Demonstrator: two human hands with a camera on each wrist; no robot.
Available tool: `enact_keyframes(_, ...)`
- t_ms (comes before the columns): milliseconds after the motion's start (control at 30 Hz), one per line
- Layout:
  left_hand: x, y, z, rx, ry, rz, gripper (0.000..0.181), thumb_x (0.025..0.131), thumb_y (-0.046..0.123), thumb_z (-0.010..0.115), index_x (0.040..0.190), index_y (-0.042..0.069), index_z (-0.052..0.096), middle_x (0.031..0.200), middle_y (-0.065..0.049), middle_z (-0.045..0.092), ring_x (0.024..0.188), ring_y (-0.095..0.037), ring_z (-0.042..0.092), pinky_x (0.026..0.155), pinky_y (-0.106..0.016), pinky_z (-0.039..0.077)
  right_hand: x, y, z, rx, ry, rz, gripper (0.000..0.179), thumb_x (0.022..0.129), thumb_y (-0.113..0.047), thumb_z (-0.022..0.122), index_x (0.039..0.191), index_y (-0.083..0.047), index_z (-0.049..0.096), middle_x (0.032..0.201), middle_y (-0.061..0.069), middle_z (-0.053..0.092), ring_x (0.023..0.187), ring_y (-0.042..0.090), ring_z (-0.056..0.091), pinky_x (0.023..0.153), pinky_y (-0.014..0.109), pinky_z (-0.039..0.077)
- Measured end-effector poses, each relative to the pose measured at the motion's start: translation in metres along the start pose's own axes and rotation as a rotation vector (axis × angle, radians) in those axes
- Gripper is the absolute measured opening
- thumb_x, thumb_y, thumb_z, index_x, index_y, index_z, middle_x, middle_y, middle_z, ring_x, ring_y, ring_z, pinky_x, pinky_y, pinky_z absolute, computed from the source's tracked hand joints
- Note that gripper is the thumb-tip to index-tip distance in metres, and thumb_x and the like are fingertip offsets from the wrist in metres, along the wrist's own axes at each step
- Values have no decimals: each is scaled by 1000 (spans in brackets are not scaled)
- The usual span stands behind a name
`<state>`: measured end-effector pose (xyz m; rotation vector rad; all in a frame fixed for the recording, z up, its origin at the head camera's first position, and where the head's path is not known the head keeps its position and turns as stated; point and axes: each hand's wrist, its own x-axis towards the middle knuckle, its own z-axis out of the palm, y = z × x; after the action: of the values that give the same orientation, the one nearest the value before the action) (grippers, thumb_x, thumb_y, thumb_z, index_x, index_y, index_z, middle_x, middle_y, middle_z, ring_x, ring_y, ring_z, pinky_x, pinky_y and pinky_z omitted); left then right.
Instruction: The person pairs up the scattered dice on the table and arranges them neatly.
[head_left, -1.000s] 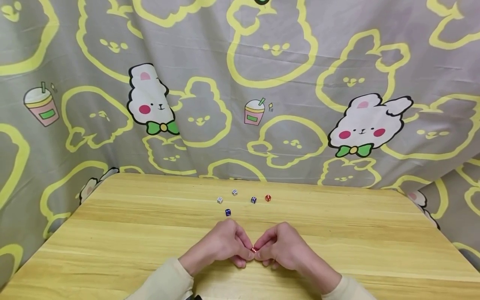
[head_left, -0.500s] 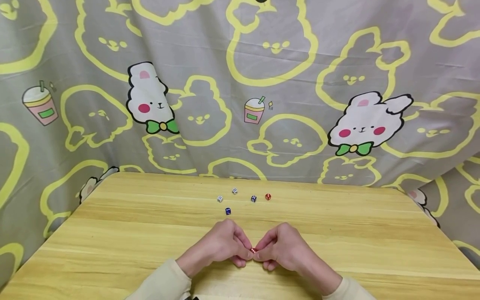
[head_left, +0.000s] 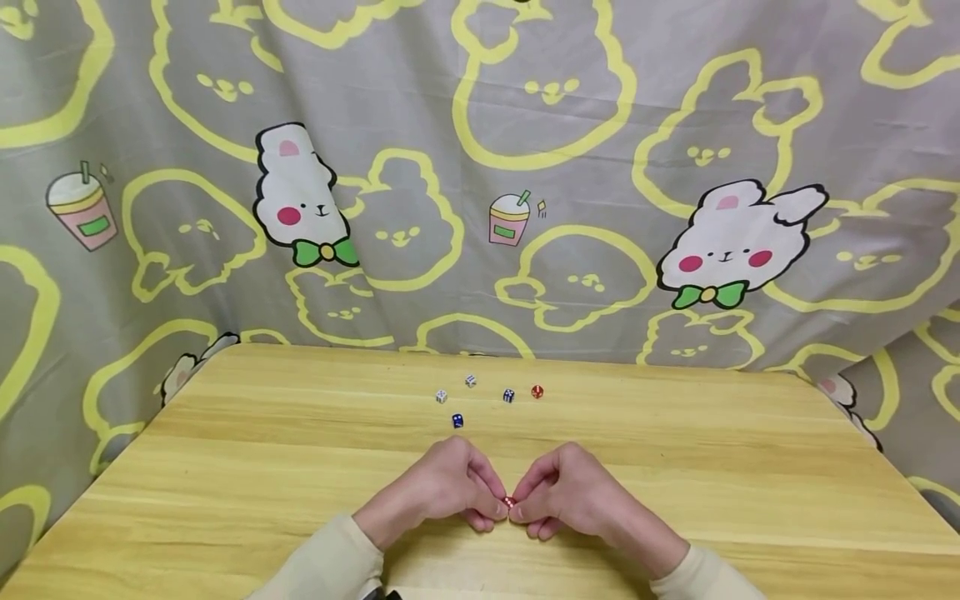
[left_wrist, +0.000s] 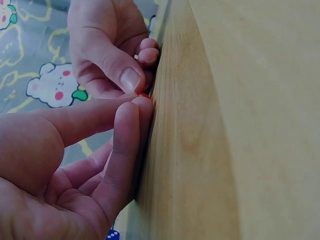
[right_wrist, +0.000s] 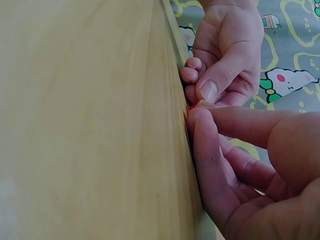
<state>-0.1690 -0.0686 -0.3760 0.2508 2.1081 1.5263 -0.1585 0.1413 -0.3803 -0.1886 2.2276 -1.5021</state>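
A small red die with white pips [head_left: 509, 502] is between my two hands, low over the near-middle of the table. My left hand [head_left: 453, 485] pinches it from the left with thumb and forefinger. From the right, the thumb and forefinger of my right hand [head_left: 573, 493] pinch the same die. The fingertips of both hands nearly meet around it. In the left wrist view only a sliver of the red die [left_wrist: 143, 95] shows; fingertips cover most of it. The other fingers of both hands are bent close to the wood.
Farther back on the wooden table [head_left: 675, 442] lie two white dice, one left [head_left: 441, 396] and one behind [head_left: 470, 381]. A blue die [head_left: 457, 422] is just beyond my left hand. Another blue die [head_left: 508, 396] and a red die [head_left: 537, 392] sit rightward. A patterned curtain [head_left: 420, 108] hangs behind.
The red die between my fingertips has turned slightly, showing its pips at a different angle. Both hands stay in nearly the same place, and the other dice have not moved on the table.
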Motion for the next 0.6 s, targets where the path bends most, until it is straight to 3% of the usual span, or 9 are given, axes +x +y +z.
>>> enact_keyframes(600,-1,-3,0,2,7,12,11,80,-6,85,82,0,76,72,-14,77,55,-13,70,58,-30,65,1,2,-2,20,-50,-18,15,83,-3,87,94,2,78,72,7,74,60,13,71,59,31,65)
